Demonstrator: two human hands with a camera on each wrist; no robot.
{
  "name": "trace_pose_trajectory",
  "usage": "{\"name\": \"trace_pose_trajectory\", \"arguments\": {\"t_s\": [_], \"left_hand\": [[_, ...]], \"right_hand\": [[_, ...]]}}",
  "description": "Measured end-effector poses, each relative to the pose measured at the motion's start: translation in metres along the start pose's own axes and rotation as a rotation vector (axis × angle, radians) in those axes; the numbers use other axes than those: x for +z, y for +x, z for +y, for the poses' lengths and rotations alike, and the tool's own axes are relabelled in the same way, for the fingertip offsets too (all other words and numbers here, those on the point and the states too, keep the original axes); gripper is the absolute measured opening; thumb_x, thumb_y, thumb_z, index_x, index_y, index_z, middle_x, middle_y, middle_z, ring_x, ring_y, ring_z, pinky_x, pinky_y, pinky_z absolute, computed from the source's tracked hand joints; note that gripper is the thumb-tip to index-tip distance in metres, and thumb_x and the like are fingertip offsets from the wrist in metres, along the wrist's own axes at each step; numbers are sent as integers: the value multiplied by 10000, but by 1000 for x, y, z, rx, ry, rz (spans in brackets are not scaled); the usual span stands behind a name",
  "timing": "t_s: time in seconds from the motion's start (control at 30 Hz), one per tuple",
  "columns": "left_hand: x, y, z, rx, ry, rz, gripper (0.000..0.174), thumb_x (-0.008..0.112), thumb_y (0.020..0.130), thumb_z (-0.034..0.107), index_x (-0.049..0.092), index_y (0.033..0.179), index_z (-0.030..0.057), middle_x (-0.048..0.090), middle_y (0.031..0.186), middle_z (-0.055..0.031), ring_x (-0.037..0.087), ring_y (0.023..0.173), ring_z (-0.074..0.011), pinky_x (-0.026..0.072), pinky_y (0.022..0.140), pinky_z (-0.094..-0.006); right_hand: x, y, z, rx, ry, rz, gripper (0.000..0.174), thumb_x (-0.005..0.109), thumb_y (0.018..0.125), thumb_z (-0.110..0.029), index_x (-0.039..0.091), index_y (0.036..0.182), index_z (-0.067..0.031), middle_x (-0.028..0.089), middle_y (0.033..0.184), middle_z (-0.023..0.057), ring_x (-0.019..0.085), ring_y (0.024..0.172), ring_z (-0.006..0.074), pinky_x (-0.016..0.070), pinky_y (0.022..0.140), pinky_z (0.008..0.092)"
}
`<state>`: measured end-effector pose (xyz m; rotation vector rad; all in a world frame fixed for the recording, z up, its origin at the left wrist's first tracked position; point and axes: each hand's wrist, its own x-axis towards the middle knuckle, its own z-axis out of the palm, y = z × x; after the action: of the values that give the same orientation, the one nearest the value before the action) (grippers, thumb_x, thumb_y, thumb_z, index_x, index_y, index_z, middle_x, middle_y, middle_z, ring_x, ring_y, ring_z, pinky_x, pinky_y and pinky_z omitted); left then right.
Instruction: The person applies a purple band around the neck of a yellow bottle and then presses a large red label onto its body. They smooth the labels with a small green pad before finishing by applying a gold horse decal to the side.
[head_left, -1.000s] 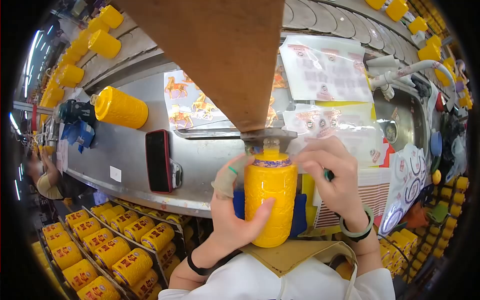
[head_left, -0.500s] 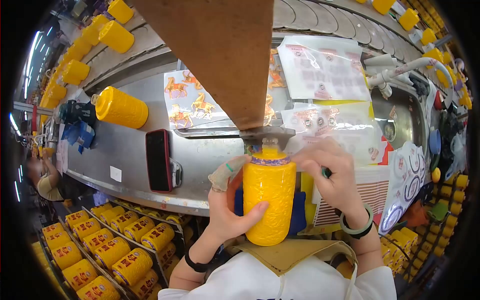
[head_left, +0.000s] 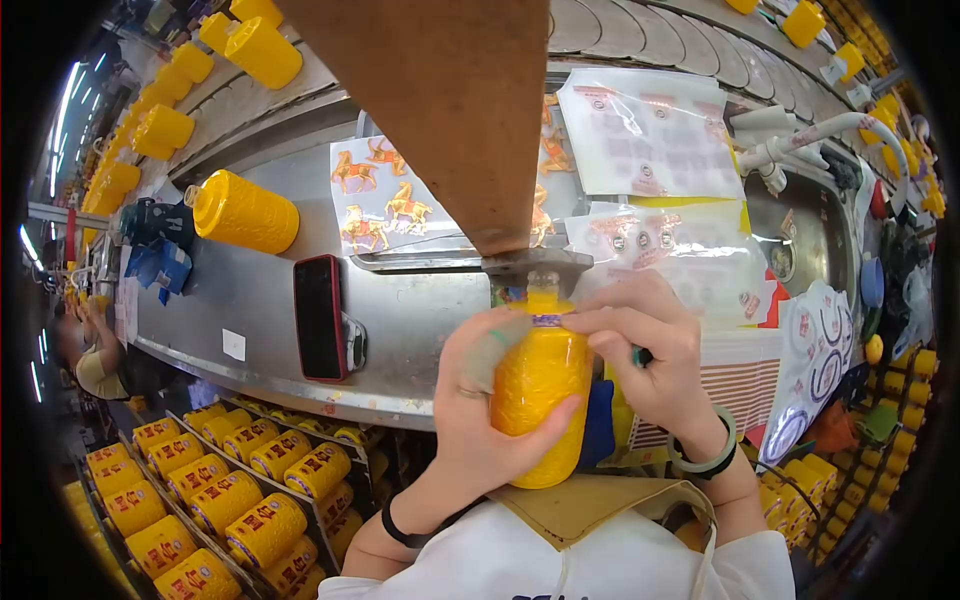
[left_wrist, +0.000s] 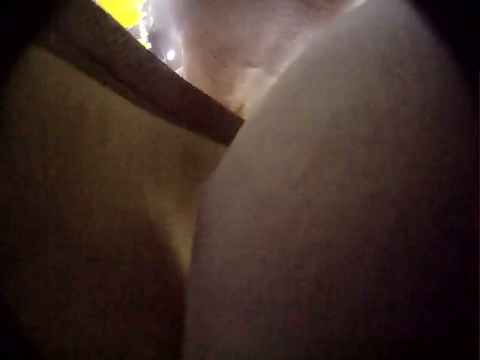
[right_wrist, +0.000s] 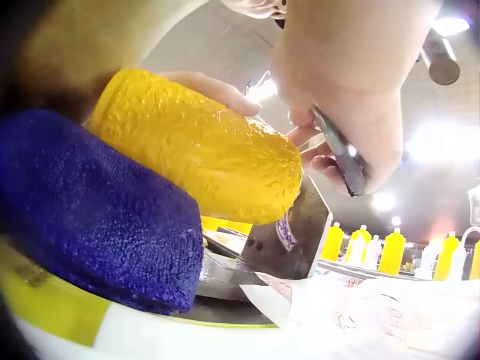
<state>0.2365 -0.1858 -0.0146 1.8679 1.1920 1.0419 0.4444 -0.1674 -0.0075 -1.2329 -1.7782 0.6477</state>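
Observation:
A yellow embossed bottle [head_left: 548, 385] with a clear, ball-like top stands tilted in front of the person's chest. The left hand [head_left: 478, 420] grips its left side, thumb across the front, and a translucent sheath covers one finger. At the bottle's shoulder, a purple patterned band [head_left: 547, 321] shows between the two hands. The right hand [head_left: 645, 345] has its fingertips at that band and holds a slim tool [right_wrist: 341, 154] with a dark end in its curled fingers. Beneath the bottle a patterned strip [right_wrist: 286, 231] hangs. Skin and a dark strap [left_wrist: 142, 82] fill most of the left wrist view.
A brown board [head_left: 440, 120] comes down just beyond the bottle. A blue cloth [right_wrist: 105, 217] lies beside it. On the metal bench are a phone [head_left: 318, 318], another yellow bottle [head_left: 247, 212], horse decals [head_left: 385, 200] and printed sheets [head_left: 650, 130]. Labelled bottles [head_left: 225, 495] fill racks at lower left.
The left hand has shifted right, its fingers now over the bottle's shoulder, and the bottle leans more. The right fingertips have come further over the band. Bottles on the conveyor have moved rightward.

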Motion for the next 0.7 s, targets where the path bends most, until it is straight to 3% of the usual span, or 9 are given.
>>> {"name": "trace_pose_trajectory", "arguments": {"t_s": [0.07,0.17,0.2,0.27,0.4,0.63,0.7], "left_hand": [[3,-7,-17,-125,-384,38,708,877,747,95,539,1363,1,533,1389,-188,563,1284,-323,460,1089,-419],[-2,-7,-29,-188,-558,-29,735,876,752,111,520,1384,-5,499,1416,-195,535,1318,-346,437,1112,-435],[-4,-5,-24,-185,-558,-25,735,876,752,111,520,1384,-5,499,1416,-195,535,1318,-346,437,1112,-435],[-10,-1,-7,-29,-28,-27,772,906,738,163,525,1388,-5,506,1398,-191,510,1333,-352,419,1121,-449],[2,3,20,38,185,-14,850,936,675,154,509,1395,4,518,1360,-187,531,1271,-344,443,1077,-436],[0,3,13,87,239,4,787,928,698,149,534,1366,12,545,1346,-180,579,1232,-331,476,1045,-436],[-2,-2,4,-50,-12,-36,779,894,732,114,495,1393,5,525,1388,-176,551,1284,-305,442,1105,-446]], "right_hand": [[-2,-3,5,26,14,18,136,746,896,-152,799,994,-74,707,920,64,611,850,257,479,786,376],[-10,-6,10,67,-139,-19,139,744,898,-152,796,991,-62,701,930,65,609,844,264,486,785,375],[-10,-5,9,62,-140,-20,139,744,898,-152,796,991,-62,701,930,65,609,844,264,486,785,375],[-11,-6,3,72,-97,25,160,752,892,-146,801,1025,-72,684,943,65,599,827,250,490,752,357],[2,-1,-10,114,28,13,193,765,877,-133,806,1062,-94,667,956,62,586,811,222,485,714,335],[5,-6,-4,79,42,22,202,775,869,-132,811,1066,-105,667,962,52,578,795,203,481,697,328],[1,-8,1,89,47,29,191,772,877,-143,811,1060,-102,668,961,51,578,790,208,482,697,327]]}}
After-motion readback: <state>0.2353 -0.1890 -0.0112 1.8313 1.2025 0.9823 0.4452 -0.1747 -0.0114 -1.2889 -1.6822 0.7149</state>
